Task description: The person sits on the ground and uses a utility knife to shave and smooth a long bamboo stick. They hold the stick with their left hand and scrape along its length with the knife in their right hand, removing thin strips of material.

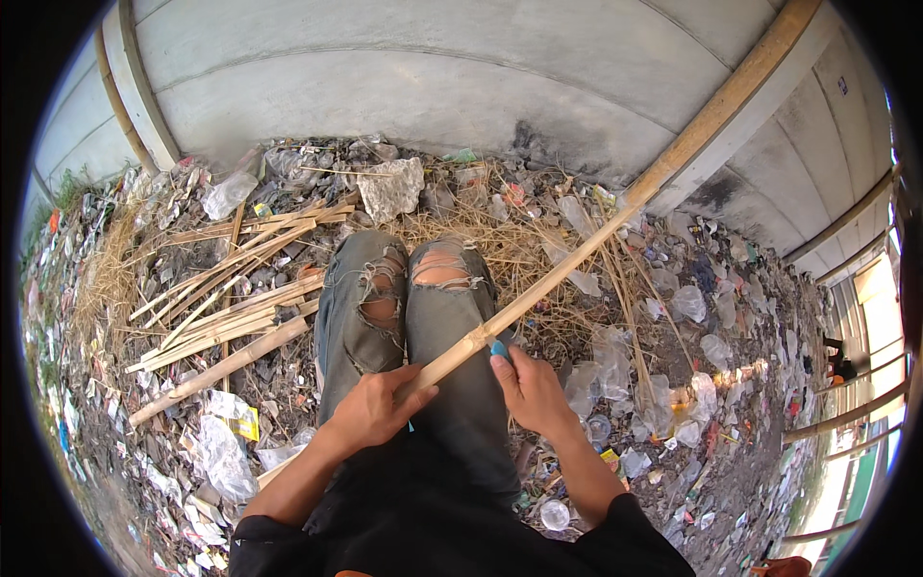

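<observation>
A long split bamboo strip [543, 288] slants across my thighs, its far part reaching up toward the wall on the right. My left hand [383, 402] is closed round its near part, thumb lying along the top. Beside a node of the strip, my right hand [535, 392] is closed on a small blue-handled tool [497, 349]. Its blade or working end is hidden against the bamboo, so I cannot tell its exact kind. Below my left forearm a pale bit of the strip's near end shows. My knees [440, 264] are bent in torn grey trousers.
A pile of split bamboo strips [236, 322] lies to the left, with a thicker bamboo piece [221, 370] at its near side. A pale rock [391, 189] sits ahead, before a grey concrete wall [404, 91]. Plastic litter and dry straw [500, 236] cover the ground.
</observation>
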### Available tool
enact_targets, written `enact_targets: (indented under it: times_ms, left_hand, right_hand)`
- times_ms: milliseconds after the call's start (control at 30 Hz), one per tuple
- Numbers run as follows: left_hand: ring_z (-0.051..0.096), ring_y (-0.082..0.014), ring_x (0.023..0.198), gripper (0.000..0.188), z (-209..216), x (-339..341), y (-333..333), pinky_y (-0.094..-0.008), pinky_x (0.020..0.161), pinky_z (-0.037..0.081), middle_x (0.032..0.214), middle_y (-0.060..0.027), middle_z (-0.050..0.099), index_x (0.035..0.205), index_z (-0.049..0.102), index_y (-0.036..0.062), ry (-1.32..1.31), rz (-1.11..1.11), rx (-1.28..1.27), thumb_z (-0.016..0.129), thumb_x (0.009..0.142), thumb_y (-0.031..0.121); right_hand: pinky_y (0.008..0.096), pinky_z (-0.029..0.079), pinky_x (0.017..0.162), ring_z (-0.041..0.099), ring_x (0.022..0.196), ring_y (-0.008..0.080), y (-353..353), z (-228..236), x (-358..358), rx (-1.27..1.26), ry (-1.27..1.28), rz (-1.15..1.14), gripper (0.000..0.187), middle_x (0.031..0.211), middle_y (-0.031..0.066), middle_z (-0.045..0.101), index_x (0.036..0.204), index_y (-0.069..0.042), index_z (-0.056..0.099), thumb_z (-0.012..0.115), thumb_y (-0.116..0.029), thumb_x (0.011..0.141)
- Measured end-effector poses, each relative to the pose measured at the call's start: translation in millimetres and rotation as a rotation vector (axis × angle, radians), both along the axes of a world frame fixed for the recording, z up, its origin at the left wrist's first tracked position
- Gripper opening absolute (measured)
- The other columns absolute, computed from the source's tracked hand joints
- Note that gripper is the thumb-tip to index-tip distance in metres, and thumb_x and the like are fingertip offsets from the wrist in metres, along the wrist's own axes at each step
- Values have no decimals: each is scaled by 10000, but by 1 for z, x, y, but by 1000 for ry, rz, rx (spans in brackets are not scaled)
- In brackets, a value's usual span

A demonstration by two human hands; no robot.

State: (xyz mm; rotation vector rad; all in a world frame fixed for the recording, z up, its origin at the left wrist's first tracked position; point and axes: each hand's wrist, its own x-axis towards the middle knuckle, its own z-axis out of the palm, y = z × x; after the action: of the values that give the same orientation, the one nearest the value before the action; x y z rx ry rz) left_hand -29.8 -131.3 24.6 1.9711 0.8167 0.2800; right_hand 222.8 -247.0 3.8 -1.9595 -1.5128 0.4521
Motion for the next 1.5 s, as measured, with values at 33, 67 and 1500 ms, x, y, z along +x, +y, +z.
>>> enact_targets:
  times_ms: [33,67,1500]
  left_hand:
    - [695,-408,758,501,0,0,2,-460,702,513,812,-269,671,1225,691,-35,3,-13,-8,673,1019,421]
    - [690,-402,746,495,-1,-3,3,-458,697,510,804,-266,669,1223,692,-34,12,-14,-14,673,1019,417]
    - [708,-377,586,544,-10,-82,-14,-475,535,547,689,-160,709,1381,643,83,184,-13,463,787,927,345]
  right_hand:
    - [556,455,599,634,676,508,2,-2,-6,-15,-50,19,428,678,260,621,973,21,573,494,-374,1117]
    - [561,452,584,625,657,513,3,-5,-8,-28,-93,49,428,662,257,615,947,15,567,496,-372,1116]
    - [536,524,570,659,609,466,8,-10,61,57,-119,-238,388,641,200,654,995,-46,635,579,-423,1065]
